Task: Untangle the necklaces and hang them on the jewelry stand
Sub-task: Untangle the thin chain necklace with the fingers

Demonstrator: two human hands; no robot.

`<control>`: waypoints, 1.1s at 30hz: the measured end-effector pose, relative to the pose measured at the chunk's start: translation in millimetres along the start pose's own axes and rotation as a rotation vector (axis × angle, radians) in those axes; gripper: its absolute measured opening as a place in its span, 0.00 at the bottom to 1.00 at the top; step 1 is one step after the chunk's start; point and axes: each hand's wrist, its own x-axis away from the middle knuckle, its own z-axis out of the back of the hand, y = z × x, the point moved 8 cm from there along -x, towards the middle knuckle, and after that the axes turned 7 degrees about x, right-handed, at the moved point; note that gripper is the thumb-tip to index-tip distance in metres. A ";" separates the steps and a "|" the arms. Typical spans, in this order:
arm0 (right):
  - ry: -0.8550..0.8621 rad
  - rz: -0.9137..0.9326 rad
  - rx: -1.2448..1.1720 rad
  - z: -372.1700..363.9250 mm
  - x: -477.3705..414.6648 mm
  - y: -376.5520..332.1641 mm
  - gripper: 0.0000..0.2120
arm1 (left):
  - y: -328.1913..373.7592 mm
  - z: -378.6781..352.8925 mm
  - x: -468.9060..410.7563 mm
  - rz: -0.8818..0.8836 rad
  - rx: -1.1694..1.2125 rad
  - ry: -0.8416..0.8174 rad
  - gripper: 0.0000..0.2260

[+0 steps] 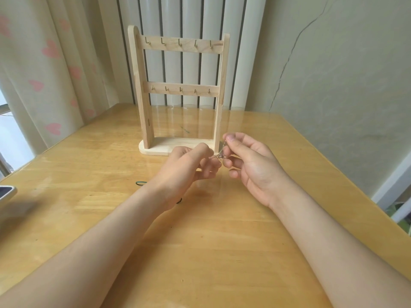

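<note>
Over the glossy wooden worktop [100, 156], your left hand [184, 165] and right hand [251, 165] pinched the tangled necklaces [220, 154] just near of the jewelry stand [181, 46]; a heart-print curtain [44, 63] hung far left, a cracked wall [333, 74] far right.

I'm watching a thin silvery chain necklace [220, 154] bunching into a small tangle, pinched between the fingertips of my left hand [186, 166] and right hand [252, 165]. Just behind it, a pale wooden jewelry stand [142, 85] is standing upright, its two crossbars each carrying five small brass hooks.
</note>
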 end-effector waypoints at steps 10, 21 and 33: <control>-0.078 0.059 0.035 -8.7 2.3 -7.5 0.09 | -14.7 0.7 1.7 0.180 0.132 0.031 0.04; -0.066 0.064 0.065 -4.2 0.3 -8.0 0.10 | -7.2 1.8 1.4 0.101 0.118 0.030 0.12; -0.043 0.028 0.152 -3.5 -2.4 -1.6 0.06 | 9.8 24.8 1.5 -0.146 -0.014 0.230 0.08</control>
